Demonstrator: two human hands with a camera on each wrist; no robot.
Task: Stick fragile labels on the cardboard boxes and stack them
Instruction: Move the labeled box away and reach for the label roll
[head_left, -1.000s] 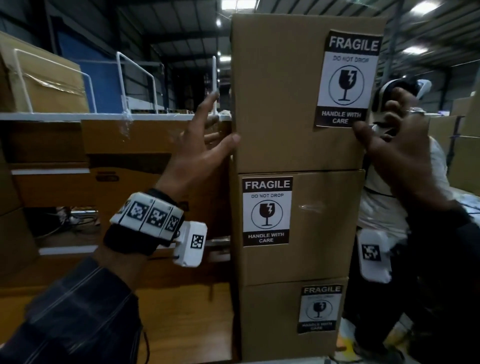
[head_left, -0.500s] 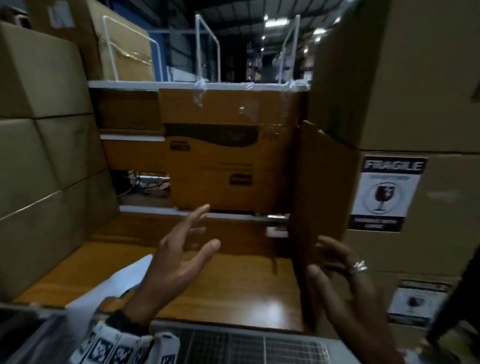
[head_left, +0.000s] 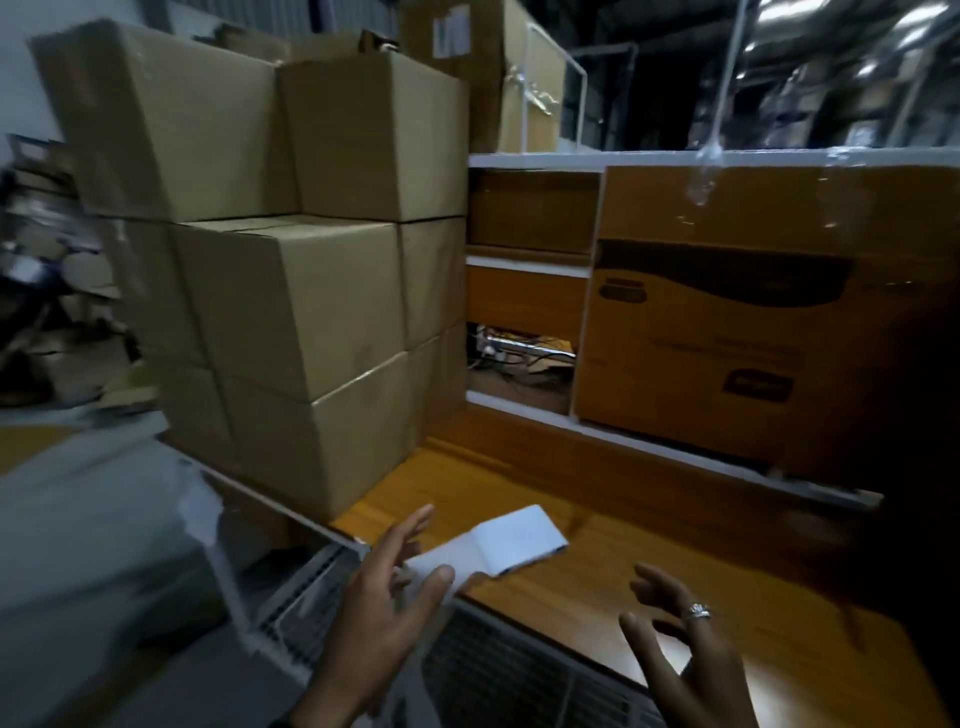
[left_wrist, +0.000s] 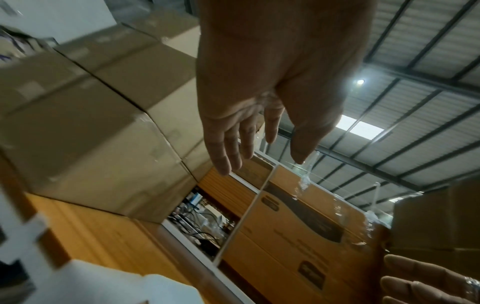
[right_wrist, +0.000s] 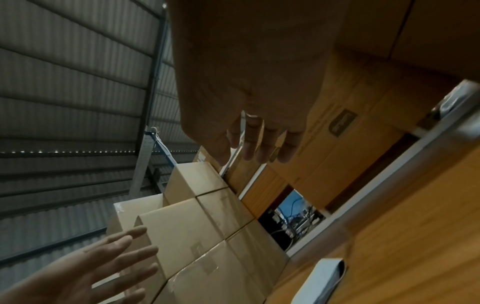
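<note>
Plain cardboard boxes (head_left: 291, 312) stand stacked at the left edge of a wooden table (head_left: 597, 582), a white label pad (head_left: 498, 540) lies near its front edge, and the left hand (head_left: 374, 618) and right hand (head_left: 685, 654) hover there, fingers spread, holding nothing.

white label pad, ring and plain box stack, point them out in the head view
white label pad (head_left: 511, 540), head view, middle of its white top sheet.
ring (head_left: 697, 610), head view, band on a right-hand finger.
plain box stack (head_left: 296, 306), head view, front face of the middle box.
</note>
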